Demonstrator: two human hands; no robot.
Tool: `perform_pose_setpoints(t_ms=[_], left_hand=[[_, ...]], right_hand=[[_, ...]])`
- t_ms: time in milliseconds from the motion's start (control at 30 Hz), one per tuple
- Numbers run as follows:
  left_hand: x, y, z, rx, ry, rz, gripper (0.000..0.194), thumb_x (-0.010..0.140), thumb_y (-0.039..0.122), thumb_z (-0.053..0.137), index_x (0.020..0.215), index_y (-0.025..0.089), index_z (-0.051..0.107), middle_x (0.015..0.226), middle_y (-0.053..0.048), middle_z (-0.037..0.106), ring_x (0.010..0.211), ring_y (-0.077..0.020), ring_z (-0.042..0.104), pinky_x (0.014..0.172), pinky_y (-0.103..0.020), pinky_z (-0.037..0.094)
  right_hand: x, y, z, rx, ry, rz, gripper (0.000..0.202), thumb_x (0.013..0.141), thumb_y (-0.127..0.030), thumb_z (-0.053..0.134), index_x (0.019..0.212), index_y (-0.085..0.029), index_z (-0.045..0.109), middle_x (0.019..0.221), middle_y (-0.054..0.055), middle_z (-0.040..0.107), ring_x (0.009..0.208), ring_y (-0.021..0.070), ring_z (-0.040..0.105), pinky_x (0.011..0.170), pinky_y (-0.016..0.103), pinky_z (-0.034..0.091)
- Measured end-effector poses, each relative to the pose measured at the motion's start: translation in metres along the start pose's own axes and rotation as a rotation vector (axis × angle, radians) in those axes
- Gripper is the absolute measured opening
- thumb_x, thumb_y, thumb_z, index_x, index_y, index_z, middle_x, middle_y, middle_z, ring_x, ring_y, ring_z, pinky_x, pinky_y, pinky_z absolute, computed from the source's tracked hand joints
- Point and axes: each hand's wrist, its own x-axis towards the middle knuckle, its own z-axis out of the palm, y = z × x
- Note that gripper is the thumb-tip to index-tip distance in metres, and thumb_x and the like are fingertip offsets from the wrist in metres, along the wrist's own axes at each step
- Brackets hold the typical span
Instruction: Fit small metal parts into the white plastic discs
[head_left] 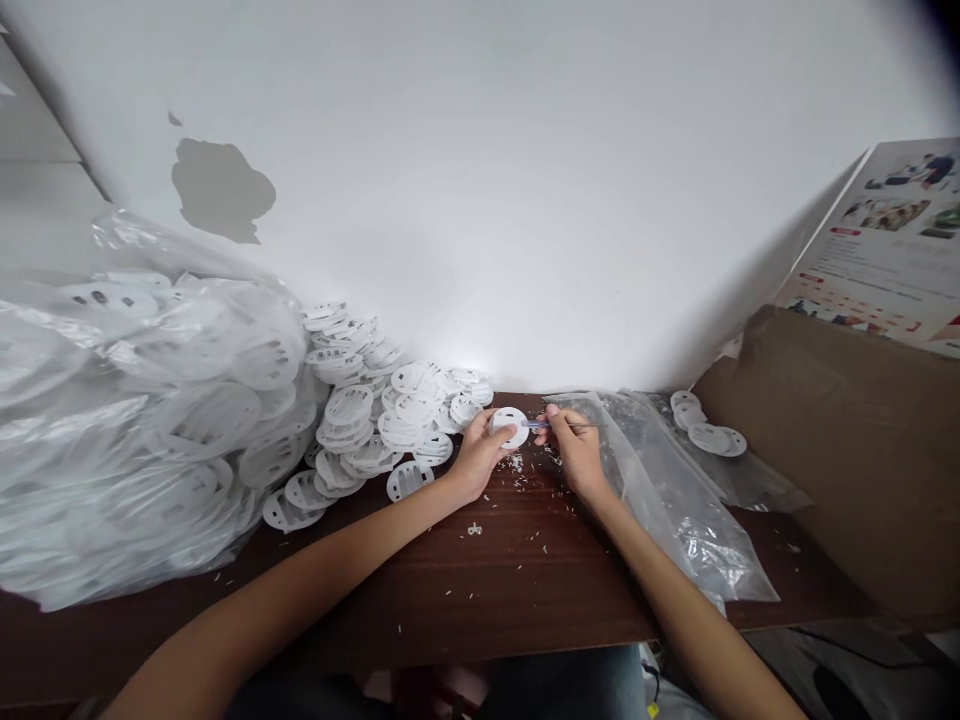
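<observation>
Near the middle of the view, my left hand [480, 455] grips a round white plastic disc [510, 428] by its left and lower edge, with the thumb on its face. My right hand [574, 440] pinches a thin pen-like tool [535, 424], whose tip is at the right side of the disc. A dark slot shows near the top of the disc. Below the hands, small white scraps [517, 463] are scattered over the dark brown table [525, 590].
A large clear bag of white discs [150, 440] fills the left. Loose discs [349, 405] are piled beside it. Flat plastic bags [675, 500] lie at the right, with a few discs [718, 438] on them. A cardboard box [847, 450] stands far right, against the white wall [480, 200].
</observation>
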Motion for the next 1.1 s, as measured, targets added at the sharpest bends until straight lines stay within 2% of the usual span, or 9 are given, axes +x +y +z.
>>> perform_pose_setpoints(t_ms=[233,433,567,633,733,833,900,967,1100], left_hand=[[-0.003,-0.004,-0.001,0.188,0.041,0.145,0.042,0.081,0.034,0.08,0.115,0.02,0.061,0.108,-0.007,0.069,0.102,-0.0215,0.065,0.089,-0.035,0.052],[-0.008,0.0,0.0,0.357,0.064,0.274,0.035,0.083,0.037,0.078,0.108,0.02,0.062,0.098,-0.003,0.067,0.091,-0.0191,0.062,0.085,-0.031,0.048],[-0.009,0.004,0.004,0.378,0.075,0.29,0.031,0.083,0.034,0.077,0.105,0.02,0.061,0.097,-0.003,0.066,0.089,-0.0184,0.061,0.083,-0.03,0.047],[-0.01,0.006,0.005,0.397,0.045,0.259,0.031,0.083,0.032,0.076,0.107,0.02,0.06,0.097,-0.003,0.066,0.088,-0.0183,0.061,0.08,-0.03,0.048],[-0.011,0.007,0.006,0.45,-0.021,0.234,0.034,0.082,0.033,0.076,0.11,0.021,0.061,0.096,-0.003,0.066,0.085,-0.0174,0.061,0.075,-0.028,0.047],[-0.009,0.006,0.006,0.398,-0.022,0.215,0.039,0.079,0.034,0.08,0.11,0.021,0.06,0.096,-0.002,0.066,0.086,-0.0169,0.062,0.076,-0.028,0.048],[-0.007,0.005,0.006,0.321,-0.014,0.191,0.042,0.077,0.034,0.083,0.109,0.021,0.059,0.098,-0.002,0.067,0.089,-0.0174,0.063,0.079,-0.029,0.05],[-0.005,0.005,0.005,0.265,-0.022,0.168,0.044,0.075,0.035,0.084,0.108,0.021,0.059,0.1,-0.003,0.068,0.091,-0.0179,0.064,0.08,-0.03,0.052],[-0.002,0.004,0.004,0.209,-0.027,0.138,0.047,0.075,0.035,0.085,0.111,0.021,0.06,0.102,-0.003,0.068,0.092,-0.0167,0.065,0.082,-0.029,0.052]], right_hand=[[-0.011,-0.018,0.0,-0.243,-0.108,-0.142,0.04,0.102,-0.055,0.053,0.083,-0.024,0.071,0.078,0.003,0.073,0.078,0.0228,0.068,0.079,0.035,0.052],[-0.014,-0.019,0.0,-0.51,-0.194,-0.298,0.047,0.104,-0.056,0.047,0.072,-0.025,0.063,0.074,0.004,0.064,0.069,0.021,0.056,0.073,0.034,0.046],[-0.01,-0.02,0.0,-0.506,-0.252,-0.319,0.048,0.104,-0.056,0.047,0.069,-0.025,0.059,0.071,0.004,0.06,0.067,0.02,0.054,0.071,0.033,0.045],[-0.005,-0.022,-0.004,-0.366,-0.214,-0.245,0.046,0.103,-0.057,0.047,0.075,-0.025,0.064,0.071,0.003,0.063,0.067,0.0205,0.058,0.069,0.034,0.047],[0.006,-0.022,-0.019,-0.15,-0.017,-0.137,0.051,0.102,-0.063,0.044,0.082,-0.024,0.069,0.069,0.003,0.064,0.063,0.0205,0.059,0.062,0.034,0.047],[0.018,-0.018,-0.037,-0.133,0.245,-0.09,0.063,0.101,-0.07,0.037,0.072,-0.023,0.067,0.059,0.002,0.057,0.056,0.0196,0.052,0.056,0.033,0.042],[0.024,-0.014,-0.046,-0.187,0.361,-0.087,0.068,0.102,-0.071,0.033,0.065,-0.022,0.063,0.058,0.003,0.057,0.057,0.0199,0.053,0.058,0.033,0.042],[0.029,-0.01,-0.051,-0.255,0.378,-0.102,0.07,0.102,-0.071,0.03,0.064,-0.022,0.062,0.064,0.005,0.062,0.064,0.0209,0.057,0.063,0.033,0.044],[0.03,-0.001,-0.048,-0.394,0.194,-0.14,0.061,0.103,-0.066,0.034,0.086,-0.021,0.07,0.077,0.005,0.067,0.071,0.0219,0.061,0.069,0.034,0.047]])
